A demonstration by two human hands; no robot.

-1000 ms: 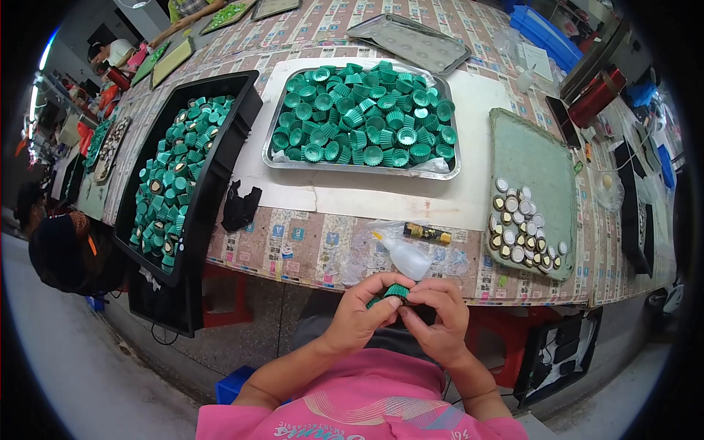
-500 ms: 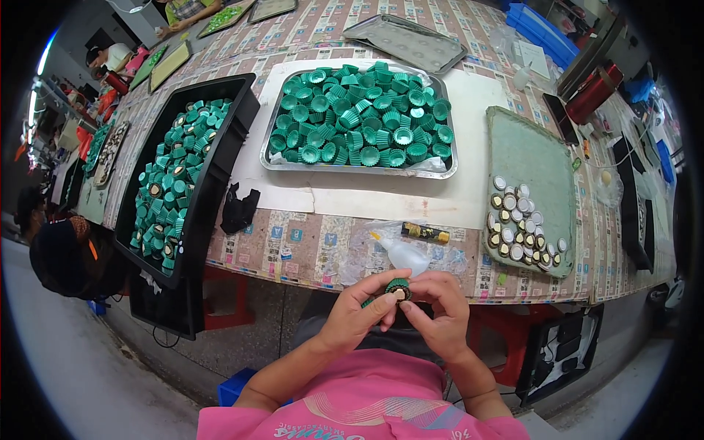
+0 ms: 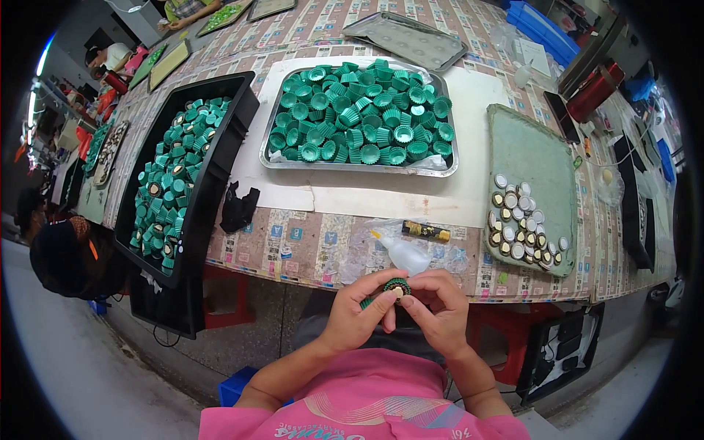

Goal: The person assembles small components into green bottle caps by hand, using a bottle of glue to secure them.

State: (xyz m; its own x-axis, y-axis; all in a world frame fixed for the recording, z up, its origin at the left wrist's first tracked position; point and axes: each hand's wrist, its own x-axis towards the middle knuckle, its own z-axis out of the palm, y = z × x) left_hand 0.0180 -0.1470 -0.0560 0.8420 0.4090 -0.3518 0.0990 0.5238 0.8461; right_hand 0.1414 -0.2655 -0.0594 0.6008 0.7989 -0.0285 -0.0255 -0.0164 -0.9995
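Pinching a shiny green fluted cup point(image 3: 397, 284) at the lower centre of the frame, the bare left hand point(image 3: 353, 315) and bare right hand point(image 3: 442, 312) meet just below the white squeeze bottle with a yellow nozzle point(image 3: 409, 257). The fingers on both sides are closed to about the cup's width, thumbs nearest the viewer; a second green fluted piece point(image 3: 366, 302) shows partly among the left fingers, its hold unclear. Judging by the layout, much is done and much is left: the deep black plastic bin point(image 3: 246, 110) at left holds many green cups, some showing gold centres, while the silver metal tray point(image 3: 359, 170) at upper centre is heaped with seemingly unfilled ones. Small round white-and-gold discs point(image 3: 522, 220) remain on the pale green tray point(image 3: 532, 147) at right of the patterned worktop point(image 3: 308, 257). The held cup has a pale gold centre point(image 3: 398, 292) in its mouth, so it looks nearly finished. That mouth faces the viewer, tipped toward the lower edge; being round and short, the cup shows no clear long axis.
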